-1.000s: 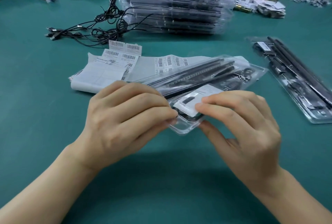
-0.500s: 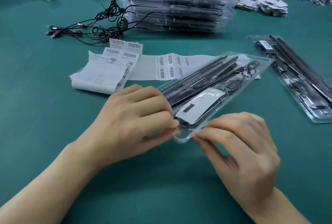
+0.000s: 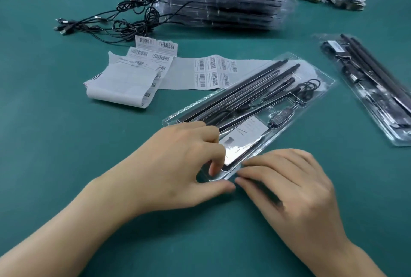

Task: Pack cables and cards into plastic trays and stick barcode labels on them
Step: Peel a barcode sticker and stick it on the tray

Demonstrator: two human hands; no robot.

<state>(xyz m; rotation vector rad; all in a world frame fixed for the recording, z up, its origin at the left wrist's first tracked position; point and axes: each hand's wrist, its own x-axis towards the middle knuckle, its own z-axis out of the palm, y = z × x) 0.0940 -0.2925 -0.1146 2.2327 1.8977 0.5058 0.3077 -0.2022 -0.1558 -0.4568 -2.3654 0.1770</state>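
Tray [image 3: 255, 107] lowered flat onto teal table [image 3: 66, 143] — left hand [image 3: 178, 165], right hand [image 3: 295, 187] pinch it.

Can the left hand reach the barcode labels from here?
Probably yes: the labels lie uncovered beyond the left hand, only bare table between, though it grips the tray end.

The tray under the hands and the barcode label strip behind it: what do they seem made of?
Tray: clear, glossy thin plastic, it seems; the black rods inside show through and its rim glints. Label strip: matt white paper, probably; it lies folded and curled at its left end.
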